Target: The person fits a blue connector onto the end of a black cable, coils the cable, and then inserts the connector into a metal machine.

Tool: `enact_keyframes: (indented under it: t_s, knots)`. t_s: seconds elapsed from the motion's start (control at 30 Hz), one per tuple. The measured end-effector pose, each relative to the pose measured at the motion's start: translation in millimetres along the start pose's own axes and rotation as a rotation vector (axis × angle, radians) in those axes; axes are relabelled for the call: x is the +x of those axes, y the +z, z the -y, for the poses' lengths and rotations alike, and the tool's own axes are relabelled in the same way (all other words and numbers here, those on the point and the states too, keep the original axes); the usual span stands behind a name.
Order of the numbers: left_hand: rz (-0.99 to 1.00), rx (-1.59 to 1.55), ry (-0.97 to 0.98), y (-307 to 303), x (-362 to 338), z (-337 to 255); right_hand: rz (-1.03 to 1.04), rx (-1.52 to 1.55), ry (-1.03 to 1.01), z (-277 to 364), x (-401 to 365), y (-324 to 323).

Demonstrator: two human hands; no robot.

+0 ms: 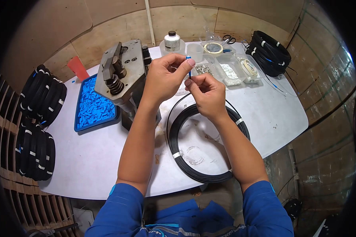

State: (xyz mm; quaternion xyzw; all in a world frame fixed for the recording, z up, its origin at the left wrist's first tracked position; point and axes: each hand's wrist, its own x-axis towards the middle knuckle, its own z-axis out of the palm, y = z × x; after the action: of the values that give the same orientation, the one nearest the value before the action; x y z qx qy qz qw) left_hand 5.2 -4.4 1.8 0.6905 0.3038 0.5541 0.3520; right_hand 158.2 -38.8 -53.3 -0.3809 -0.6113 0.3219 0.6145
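Between thumb and forefinger, my left hand (166, 77) pinches a small blue plastic sleeve (188, 58). Just below it my right hand (208, 94) is closed on the end of a black cable (172, 112). A short blue length shows between the two sets of fingertips, and the sleeve appears to sit on the cable's end. The cable runs down to a coil (182, 164) lying flat on the table under my forearms, bound with white tape. Exactly how the sleeve and the cable meet is hidden by my fingers.
A metal press (122, 75) stands left of my hands, beside a blue tray (96, 127) of blue sleeves. Taped black coils (43, 94) are stacked at left, another stack (269, 53) at back right. A white bottle (172, 41), tape roll (213, 48), scissors (228, 39) and clear trays (221, 65) line the back.
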Motion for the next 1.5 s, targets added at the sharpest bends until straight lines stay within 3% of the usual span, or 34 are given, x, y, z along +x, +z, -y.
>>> enact_keyframes:
  t_s: [1.1, 1.2, 1.5]
  knots:
    - [0.012, -0.021, -0.005, -1.6, 0.9, -1.2, 0.011, 0.01, -0.007, -3.3, -0.1, 0.9]
    - [0.07, -0.051, -0.027, -1.6, 0.4, -2.1, -0.028, 0.055, -0.058, -4.7, 0.9, 2.6]
    - [0.152, -0.144, 0.023, -3.8, 0.9, 4.5, 0.045, 0.051, 0.032, 5.8, -0.3, 0.5]
